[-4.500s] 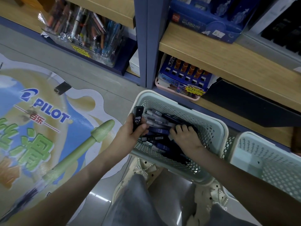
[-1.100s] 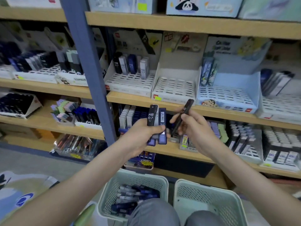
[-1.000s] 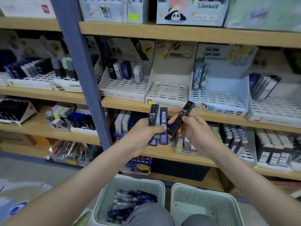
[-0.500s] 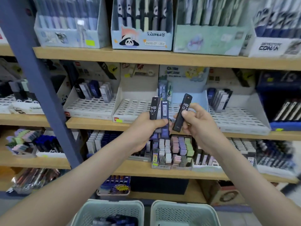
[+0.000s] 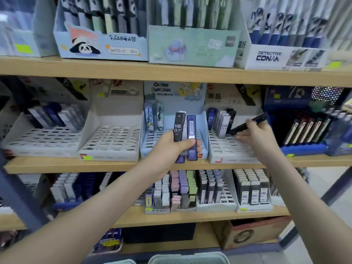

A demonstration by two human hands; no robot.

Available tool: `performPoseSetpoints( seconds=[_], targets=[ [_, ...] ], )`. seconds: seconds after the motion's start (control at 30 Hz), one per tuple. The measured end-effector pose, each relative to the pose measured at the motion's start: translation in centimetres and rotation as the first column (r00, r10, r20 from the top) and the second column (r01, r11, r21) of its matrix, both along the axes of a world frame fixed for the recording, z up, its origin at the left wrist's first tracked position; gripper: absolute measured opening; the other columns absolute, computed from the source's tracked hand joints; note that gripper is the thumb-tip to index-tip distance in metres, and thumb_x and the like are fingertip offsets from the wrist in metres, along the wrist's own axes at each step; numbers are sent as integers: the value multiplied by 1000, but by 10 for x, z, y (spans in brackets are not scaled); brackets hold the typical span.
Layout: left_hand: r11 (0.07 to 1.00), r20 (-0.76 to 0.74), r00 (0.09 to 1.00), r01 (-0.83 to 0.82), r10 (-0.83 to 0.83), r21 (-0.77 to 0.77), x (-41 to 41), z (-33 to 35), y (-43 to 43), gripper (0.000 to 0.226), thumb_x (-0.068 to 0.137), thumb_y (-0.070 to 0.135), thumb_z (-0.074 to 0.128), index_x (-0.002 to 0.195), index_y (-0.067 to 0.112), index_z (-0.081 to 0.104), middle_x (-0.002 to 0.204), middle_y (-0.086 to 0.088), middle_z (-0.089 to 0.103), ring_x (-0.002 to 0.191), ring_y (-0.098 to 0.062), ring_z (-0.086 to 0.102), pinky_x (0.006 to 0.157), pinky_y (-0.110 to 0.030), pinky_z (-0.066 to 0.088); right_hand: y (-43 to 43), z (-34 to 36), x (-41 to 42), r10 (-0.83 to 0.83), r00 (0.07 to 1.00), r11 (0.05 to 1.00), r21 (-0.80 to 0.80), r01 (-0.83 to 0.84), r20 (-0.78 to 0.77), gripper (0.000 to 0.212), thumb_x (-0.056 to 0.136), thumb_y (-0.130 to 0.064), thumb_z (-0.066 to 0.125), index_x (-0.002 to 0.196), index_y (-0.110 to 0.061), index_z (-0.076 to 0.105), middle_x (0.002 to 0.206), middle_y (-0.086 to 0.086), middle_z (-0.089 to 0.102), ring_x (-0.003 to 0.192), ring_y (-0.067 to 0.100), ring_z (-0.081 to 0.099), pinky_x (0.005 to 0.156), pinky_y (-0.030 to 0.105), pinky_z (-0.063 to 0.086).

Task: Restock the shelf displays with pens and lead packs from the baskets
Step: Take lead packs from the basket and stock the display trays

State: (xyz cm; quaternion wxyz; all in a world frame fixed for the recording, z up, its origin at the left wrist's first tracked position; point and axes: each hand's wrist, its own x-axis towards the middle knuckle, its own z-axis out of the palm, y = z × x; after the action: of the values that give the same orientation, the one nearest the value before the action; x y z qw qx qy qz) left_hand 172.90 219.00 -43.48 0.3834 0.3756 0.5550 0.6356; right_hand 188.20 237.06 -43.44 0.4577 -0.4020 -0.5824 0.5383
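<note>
At frame centre, the left hand [image 5: 171,147] grips a bundle of lead packs [image 5: 185,130], the front one marked "HB 0.7". Centre right, the right hand [image 5: 256,135] pinches a tilted black pack [image 5: 249,123] over a white display tray [image 5: 228,150].

Both hands [image 5: 172,147] with lead packs [image 5: 180,128] at shelf [image 5: 57,165]

Clearance, middle shelf trays.
The white slotted tray [image 5: 226,149] is showing open slot rows along its front; standing lead packs [image 5: 221,121] are blocking its back-left corner, and the right hand [image 5: 257,136], pinching a tilted black pack [image 5: 249,123], is occupying its right half. The upper shelf board [image 5: 171,72] is capping it overhead; the blue display [image 5: 302,148] is walling its right. The left hand [image 5: 171,149], gripping a pack bundle [image 5: 180,128], is fronting the light-blue tray [image 5: 150,141].
</note>
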Motion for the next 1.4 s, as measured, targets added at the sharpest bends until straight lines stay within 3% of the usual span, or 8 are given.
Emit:
performPoseSetpoints(
  seconds=[0.2, 0.37, 0.6, 0.9, 1.03, 1.17, 1.27, 1.4],
  targets=[
    [999, 26, 1000, -5, 5, 35, 0, 2, 18, 11, 95, 1, 53, 102, 2, 62, 79, -1, 74, 74, -12, 72, 67, -26, 59, 25, -3, -5, 34, 992, 998, -52, -28, 122, 16, 98, -24, 51, 102, -9, 52, 86, 14, 68, 76, 21, 68, 86, 36, 54],
    [998, 43, 999, -1, -1, 55, -2, 3, 23, 11, 95, -1, 52, 102, 0, 60, 77, -1, 74, 72, -12, 72, 62, -22, 56, 26, -3, -9, -125, 902, 970, 243, 23, 414, 20, 95, -24, 54, 106, -9, 57, 91, 9, 70, 70, 14, 66, 56, 21, 45],
    [999, 77, 997, -14, 10, 51, -6, 1, 25, 17, 95, -1, 53, 111, -2, 58, 85, -6, 72, 71, -11, 72, 58, -20, 55, 19, -2, -23, -171, 722, 869, 448, -211, 671, 28, 95, -19, 54, 119, -6, 49, 102, 12, 59, 84, 22, 47, 70, 27, 34],
    [996, 82, 995, 52, -57, 68, -6, -1, 21, 11, 95, -1, 52, 98, 3, 63, 84, -6, 71, 74, -12, 71, 65, -23, 58, 21, -12, -15, -272, 764, 780, 599, -181, 585, 51, 94, -8, 55, 140, -14, 34, 117, 18, 58, 94, 27, 56, 71, 29, 37],
    [994, 116, 989, 87, -94, 64, -2, -3, 19, 14, 94, -1, 53, 105, 1, 61, 87, -7, 72, 75, -13, 71, 63, -23, 57, 15, -9, -7, -394, 745, 706, 697, -130, 538, 51, 94, -3, 47, 143, -12, 36, 130, 14, 50, 118, 29, 47, 92, 37, 40],
    [990, 171, 976, 127, -137, 66, 1, -5, 14, 17, 94, -1, 53, 111, 0, 60, 91, -9, 72, 79, -17, 71, 66, -26, 58, -25, -1, -6, -316, 892, 476, 867, -147, 325, 46, 91, 1, 51, 136, -8, 45, 123, 9, 55, 115, 18, 44, 96, 28, 38],
    [989, 191, 971, 130, -141, 71, 4, -3, 11, 16, 93, -1, 54, 104, 6, 63, 86, -5, 73, 76, -15, 71, 64, -25, 57, -51, -7, -11, -133, 882, 151, 889, -433, 452, 33, 88, -6, 62, 119, -12, 54, 115, 4, 59, 106, 16, 49, 96, 15, 30],
    [996, 252, 964, 79, -89, 47, 5, 2, 10, 13, 93, -1, 54, 97, 6, 63, 75, -3, 71, 62, -11, 68, 55, -23, 55, -55, -24, -16, -56, 855, 9, 856, -516, 516, 23, 93, -18, 57, 116, -12, 57, 120, 5, 57, 100, 27, 56, 91, 25, 38]
  ],
)
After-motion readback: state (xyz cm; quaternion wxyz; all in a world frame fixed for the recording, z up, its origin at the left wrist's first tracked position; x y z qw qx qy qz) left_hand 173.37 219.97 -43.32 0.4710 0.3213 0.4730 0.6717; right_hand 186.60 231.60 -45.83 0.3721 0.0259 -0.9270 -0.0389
